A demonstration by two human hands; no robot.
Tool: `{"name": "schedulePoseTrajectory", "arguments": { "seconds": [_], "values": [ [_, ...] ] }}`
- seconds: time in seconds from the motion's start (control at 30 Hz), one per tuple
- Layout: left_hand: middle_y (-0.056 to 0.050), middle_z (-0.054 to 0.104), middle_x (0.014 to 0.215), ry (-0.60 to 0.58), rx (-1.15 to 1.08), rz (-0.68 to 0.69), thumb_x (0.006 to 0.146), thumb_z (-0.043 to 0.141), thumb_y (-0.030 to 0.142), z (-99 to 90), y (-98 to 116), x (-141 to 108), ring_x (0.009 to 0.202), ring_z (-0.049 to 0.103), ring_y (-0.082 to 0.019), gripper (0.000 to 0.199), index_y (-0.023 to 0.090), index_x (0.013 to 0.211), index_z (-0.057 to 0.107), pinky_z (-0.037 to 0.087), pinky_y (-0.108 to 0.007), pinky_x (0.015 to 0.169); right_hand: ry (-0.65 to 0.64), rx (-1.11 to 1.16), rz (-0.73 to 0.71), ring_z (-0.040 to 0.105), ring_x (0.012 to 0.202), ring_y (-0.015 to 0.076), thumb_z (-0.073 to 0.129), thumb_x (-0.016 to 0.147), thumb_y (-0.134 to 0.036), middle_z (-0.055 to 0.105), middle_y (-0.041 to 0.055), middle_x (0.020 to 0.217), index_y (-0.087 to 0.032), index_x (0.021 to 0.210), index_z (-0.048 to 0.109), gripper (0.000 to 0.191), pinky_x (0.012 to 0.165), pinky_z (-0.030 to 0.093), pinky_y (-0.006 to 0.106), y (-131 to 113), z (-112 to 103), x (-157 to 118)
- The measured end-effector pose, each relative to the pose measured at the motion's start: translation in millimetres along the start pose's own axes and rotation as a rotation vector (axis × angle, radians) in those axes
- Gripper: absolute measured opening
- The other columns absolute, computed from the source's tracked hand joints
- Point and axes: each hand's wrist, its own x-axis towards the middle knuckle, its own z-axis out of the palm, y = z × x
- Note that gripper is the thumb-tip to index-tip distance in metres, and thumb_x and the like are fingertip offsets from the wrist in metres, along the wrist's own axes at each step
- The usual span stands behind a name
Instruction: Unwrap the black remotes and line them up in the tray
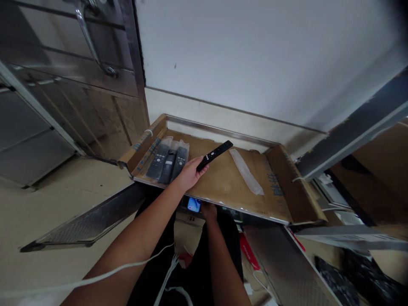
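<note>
My left hand (191, 173) is closed around the lower end of a black remote control (218, 152), which points up and to the right over the cardboard-lined tabletop (219, 182). To its left lie several more dark remote controls (168, 163) in clear plastic sleeves, side by side. A clear plastic sleeve (246, 172), looking flat, rests to the right of the held remote. My right hand (208, 210) is low, under the table's front edge, in shadow. Beside it glows the blue screen of a phone (194, 204). The right hand's fingers are too dark to make out.
Cardboard side walls (295, 182) border the tabletop, with a white wall (239, 63) behind. Open metal cabinet doors (86, 216) flank my legs. White cables (127, 267) cross my left arm and lap. A metal door with a handle (92, 42) stands left.
</note>
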Motion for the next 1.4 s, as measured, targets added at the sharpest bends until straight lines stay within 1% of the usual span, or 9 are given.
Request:
{"name": "schedulePoseTrajectory", "arguments": {
  "seconds": [0.1, 0.2, 0.3, 0.43, 0.57, 0.87, 1.17, 1.3, 1.4],
  "values": [
    [0.000, 0.063, 0.074, -0.033, 0.031, -0.008, 0.084, 0.073, 0.022, 1.1, 0, 0, 0.056, 0.059, -0.006, 0.011, 0.014, 0.084, 0.066, 0.045, -0.013, 0.046, 0.032, 0.139, -0.063, 0.071, 0.088, 0.0222, 0.045, 0.099, -0.031, 0.075, 0.0085, 0.092, -0.019, 0.098, 0.076, 0.033, 0.073, 0.050, 0.028, -9, -6, -48],
    [0.000, 0.063, 0.072, -0.043, 0.086, -0.002, 0.081, 0.076, 0.024, 2.3, -1, 0, 0.051, 0.056, -0.005, 0.014, 0.014, 0.085, 0.068, 0.039, -0.013, 0.042, 0.221, 0.488, -0.378, 0.058, 0.055, 0.0155, 0.053, 0.094, -0.041, 0.059, 0.0010, 0.055, -0.018, 0.058, 0.064, 0.044, 0.056, 0.042, 0.025, -19, -23, -104],
    [-0.004, 0.069, 0.080, -0.066, 0.191, 0.012, 0.079, 0.079, 0.029, 2.4, -5, -1, 0.057, 0.061, -0.007, 0.022, 0.013, 0.093, 0.073, 0.044, -0.016, 0.048, 0.610, 0.811, -0.336, 0.059, 0.063, 0.0158, 0.053, 0.094, -0.044, 0.064, 0.0021, 0.068, -0.016, 0.078, 0.069, 0.035, 0.062, 0.045, 0.025, -26, -66, -128],
    [-0.009, 0.075, 0.096, -0.232, 0.349, 0.080, 0.074, 0.083, 0.035, 0.3, -10, -6, 0.072, 0.067, -0.013, 0.038, 0.014, 0.105, 0.076, 0.051, -0.022, 0.064, 0.600, 1.061, -0.198, 0.064, 0.074, 0.0202, 0.057, 0.089, -0.054, 0.069, 0.0097, 0.098, -0.013, 0.121, 0.059, 0.052, 0.058, 0.049, 0.028, -37, -140, -90],
    [-0.008, 0.077, 0.101, -0.327, 0.498, 0.138, 0.074, 0.082, 0.034, 0.3, -16, -8, 0.080, 0.066, -0.015, 0.039, 0.016, 0.107, 0.077, 0.050, -0.025, 0.073, 0.642, 0.959, -0.205, 0.065, 0.087, 0.0233, 0.058, 0.085, -0.043, 0.069, 0.0102, 0.100, -0.014, 0.116, 0.057, 0.043, 0.078, 0.052, 0.036, -56, -174, -32],
    [-0.004, 0.069, 0.077, -0.163, 0.474, 0.231, 0.078, 0.076, 0.025, 4.7, -20, -7, 0.065, 0.061, -0.011, 0.017, 0.013, 0.089, 0.073, 0.048, -0.023, 0.062, 0.411, 0.412, -0.117, 0.065, 0.074, 0.0240, 0.056, 0.088, -0.042, 0.068, 0.0082, 0.077, -0.014, 0.100, 0.066, 0.032, 0.074, 0.051, 0.038, -19, -189, 24],
    [-0.004, 0.066, 0.078, -0.208, 0.427, 0.189, 0.082, 0.072, 0.028, 3.1, -17, -5, 0.064, 0.058, -0.010, 0.016, 0.013, 0.086, 0.071, 0.045, -0.022, 0.060, 0.589, -0.209, 0.118, 0.063, 0.103, 0.0364, 0.044, 0.097, -0.047, 0.063, 0.0287, 0.111, -0.004, 0.118, 0.062, 0.051, 0.085, 0.048, 0.046, 27, -214, 15],
    [-0.005, 0.067, 0.081, -0.205, 0.412, 0.177, 0.081, 0.071, 0.028, 1.0, -17, -3, 0.066, 0.060, -0.010, 0.017, 0.014, 0.089, 0.072, 0.046, -0.023, 0.061, 0.939, -0.122, -0.137, 0.058, 0.104, 0.0325, 0.040, 0.099, -0.035, 0.062, 0.0221, 0.107, -0.009, 0.114, 0.063, 0.037, 0.090, 0.043, 0.045, 14, -184, -39],
    [-0.005, 0.067, 0.083, -0.186, 0.393, 0.153, 0.081, 0.070, 0.028, 0.5, -16, -2, 0.066, 0.061, -0.010, 0.017, 0.014, 0.090, 0.072, 0.046, -0.023, 0.061, 0.923, 0.082, -0.435, 0.058, 0.089, 0.0275, 0.045, 0.096, -0.032, 0.063, 0.0131, 0.089, -0.016, 0.095, 0.066, 0.026, 0.087, 0.043, 0.041, 2, -119, -93]
  ]
}}
